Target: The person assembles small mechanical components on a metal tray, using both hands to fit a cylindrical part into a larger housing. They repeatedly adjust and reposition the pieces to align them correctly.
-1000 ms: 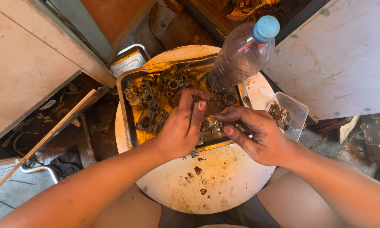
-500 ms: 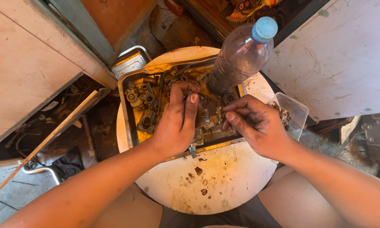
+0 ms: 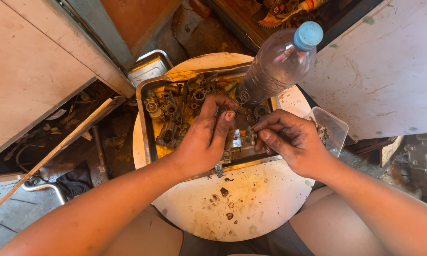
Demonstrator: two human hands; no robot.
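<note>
Over the metal tray point(image 3: 146, 124), both hands' fingers point(image 3: 221, 124) pinch small greasy parts point(image 3: 237, 141).

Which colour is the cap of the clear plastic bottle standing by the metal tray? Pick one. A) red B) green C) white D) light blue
D, the bottle standing at the far edge of the metal tray has a light blue cap, seen just beyond the left hand and right hand.

One head-worn view looks steeply down, close above the round table point(image 3: 251, 208), probably seated.
</note>
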